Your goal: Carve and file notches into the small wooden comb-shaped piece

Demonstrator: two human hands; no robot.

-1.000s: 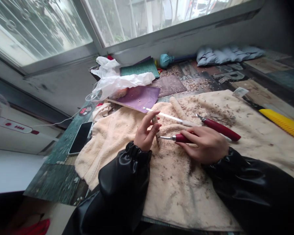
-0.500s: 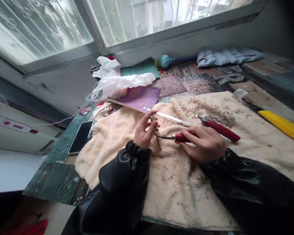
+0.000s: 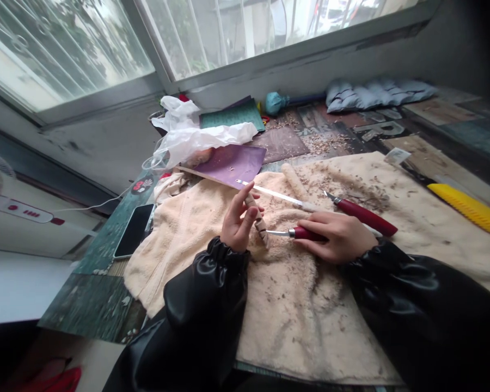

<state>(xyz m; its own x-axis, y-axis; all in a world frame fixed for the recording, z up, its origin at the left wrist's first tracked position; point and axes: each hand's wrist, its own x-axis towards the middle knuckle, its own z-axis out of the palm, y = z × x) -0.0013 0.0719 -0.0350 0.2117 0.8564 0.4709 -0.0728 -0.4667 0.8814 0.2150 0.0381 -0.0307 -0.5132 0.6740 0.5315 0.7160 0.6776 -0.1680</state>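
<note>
A short carved wooden stick (image 3: pixel 261 227) with dark notches is held in my left hand (image 3: pixel 237 222), its fingers and thumb closed on the upper part. My right hand (image 3: pixel 338 237) grips the red handle of a carving knife (image 3: pixel 308 233). The knife's thin metal blade points left and its tip meets the stick's notched side. Just beyond my right hand lies a second red-handled knife (image 3: pixel 365 215). A metal ruler (image 3: pixel 275 194) rests on the cream cloth (image 3: pixel 277 310) past my left hand. Wood shavings are strewn over the cloth.
A yellow-handled tool (image 3: pixel 467 208) lies at the right. To the left are a phone (image 3: pixel 134 231) and a fan (image 3: pixel 22 207). Farther back are a purple board (image 3: pixel 232 166), a white plastic bag (image 3: pixel 206 136), a green mat (image 3: pixel 234 115) and a grey-blue cushion (image 3: pixel 378 96) below the window.
The stick has turned slightly, leaning more and showing more of its notches. My right hand has shifted a little and the blade now catches the light.
</note>
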